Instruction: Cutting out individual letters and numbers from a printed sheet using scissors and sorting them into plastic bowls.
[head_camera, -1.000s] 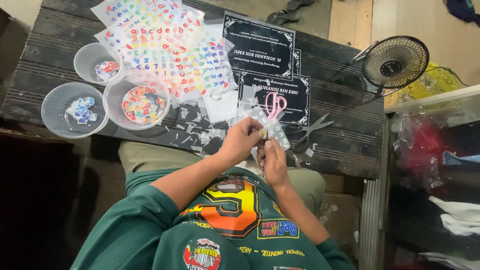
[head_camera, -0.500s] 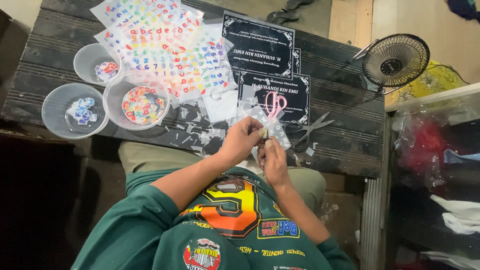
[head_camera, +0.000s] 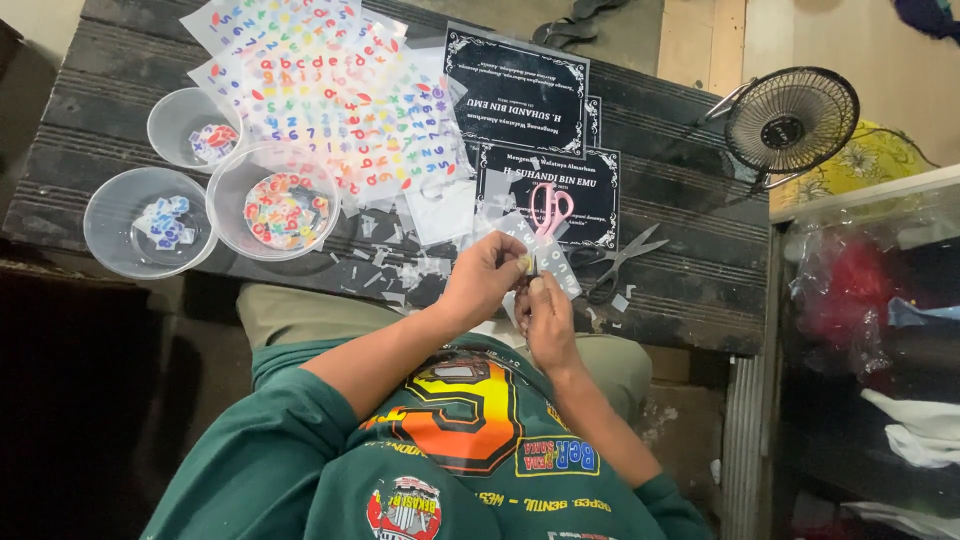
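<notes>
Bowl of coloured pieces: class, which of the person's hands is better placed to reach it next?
Left, probably. The left hand is on the same side as the bowl, with open table between. The right hand would have to cross over it. Both pinch the sticker strip.

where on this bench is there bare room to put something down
Bare planks show on the bench between the black cards and the small fan, and along its right front edge past the metal scissors. The left half is crowded with three plastic bowls and sticker sheets.
</notes>
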